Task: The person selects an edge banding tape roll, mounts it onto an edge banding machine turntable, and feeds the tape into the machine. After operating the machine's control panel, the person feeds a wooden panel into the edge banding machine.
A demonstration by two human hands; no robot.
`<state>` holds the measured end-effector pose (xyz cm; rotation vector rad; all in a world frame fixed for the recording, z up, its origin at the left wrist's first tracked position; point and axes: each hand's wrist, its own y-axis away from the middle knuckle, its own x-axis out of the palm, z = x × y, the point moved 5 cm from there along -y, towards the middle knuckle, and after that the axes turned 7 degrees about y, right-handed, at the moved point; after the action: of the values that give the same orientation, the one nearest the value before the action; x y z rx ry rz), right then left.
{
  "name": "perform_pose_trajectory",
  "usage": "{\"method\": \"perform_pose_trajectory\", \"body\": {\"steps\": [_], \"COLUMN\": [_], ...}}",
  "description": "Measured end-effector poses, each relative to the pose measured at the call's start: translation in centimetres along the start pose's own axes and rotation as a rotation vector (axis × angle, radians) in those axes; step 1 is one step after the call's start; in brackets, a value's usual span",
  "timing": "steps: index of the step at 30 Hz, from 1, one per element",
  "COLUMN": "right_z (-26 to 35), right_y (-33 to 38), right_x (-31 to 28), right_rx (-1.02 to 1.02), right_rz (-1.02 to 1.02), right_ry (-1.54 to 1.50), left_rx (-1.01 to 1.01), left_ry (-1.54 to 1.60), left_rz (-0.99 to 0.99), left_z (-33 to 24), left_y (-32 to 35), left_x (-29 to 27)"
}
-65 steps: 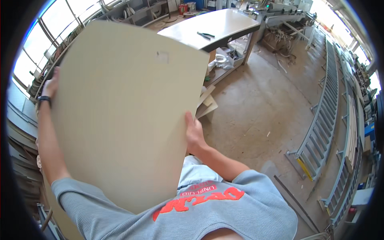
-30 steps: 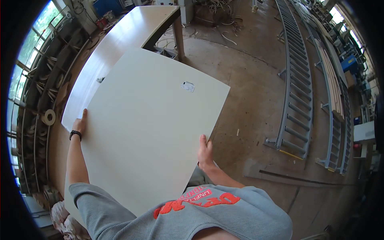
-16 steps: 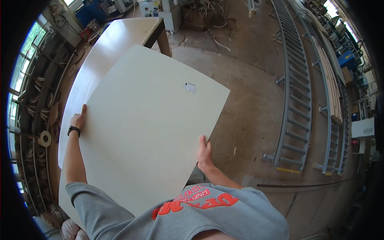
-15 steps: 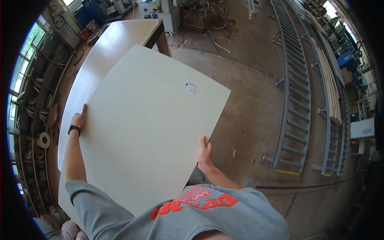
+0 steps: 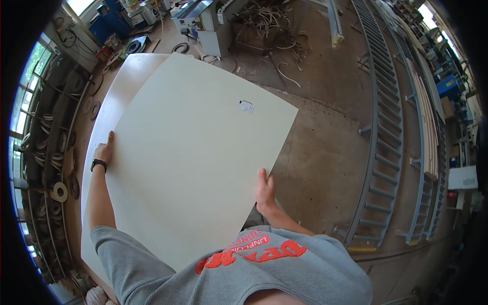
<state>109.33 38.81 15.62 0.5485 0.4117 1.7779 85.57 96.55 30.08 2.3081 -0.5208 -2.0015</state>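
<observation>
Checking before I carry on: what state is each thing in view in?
Panel, held at its two side edges
Left hand, closed on the panel's left edge
Right hand, closed on the panel's right edge
Table, partly hidden by the panel
Label, showing on the panel's face
Strips, tangled in a heap
Boards, lying lengthwise on a roller track

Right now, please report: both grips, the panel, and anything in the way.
Left grip, right grip on opposite edges of white panel. Label showing near far right corner. White table partly covered, contact unclear. Roller conveyor apart, to the right.
</observation>
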Motion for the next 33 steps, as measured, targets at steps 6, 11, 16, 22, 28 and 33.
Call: {"method": "perform_pose_trajectory", "body": {"steps": [6,11,16,22,28,33], "right_z": [8.5,14.9,17.3,19.1,21.1,21.5], "right_y": [-12.3,-19.4,-25.1,-32.3,-37.0,-40.5], "right_x": [5.8,12.1,20.6,34.3,47.9,54.4], "right_rx": [-0.034,-0.065,-0.058,-0.055,-0.076,-0.077], "right_rz": [0.098,0.212,0.366,0.556,0.691,0.795], "right_ry": [0.104,0.236,0.373,0.649,0.872,1.079], "left_rx": [-0.129,-0.230,-0.343,-0.530,-0.705,-0.778], "left_ry": [0.112,0.162,0.284,0.287,0.243,0.232], "left_rz": [-0.015,-0.039,-0.092,-0.117,-0.156,-0.153], "left_z": [-3.6,-1.8,0.7,3.8,9.6,8.6], "left_y": [-5.3,-8.4,-10.4,-16.0,-21.5,-24.4], "left_x": [0.4,0.2,-0.1,1.4,3.0,3.1]}}
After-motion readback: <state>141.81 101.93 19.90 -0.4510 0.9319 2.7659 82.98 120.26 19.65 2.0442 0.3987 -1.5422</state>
